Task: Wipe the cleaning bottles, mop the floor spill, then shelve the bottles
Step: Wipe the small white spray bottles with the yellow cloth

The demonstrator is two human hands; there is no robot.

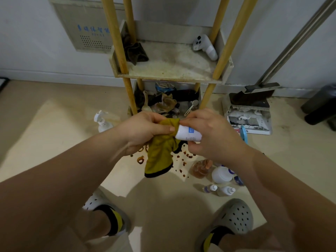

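The white bottle is held roughly level at frame centre, above the floor. The right hand grips its body with fingers curled round it, while the left hand clamps the yellow cloth over its 9 o'clock end, the rest of the cloth hanging down. From the bottle, the brown spill lies on the floor at 6 o'clock, a group of bottles at 5 o'clock, a spray bottle at 9 o'clock, the shelf at 12 o'clock and the dustpan at 2 o'clock.
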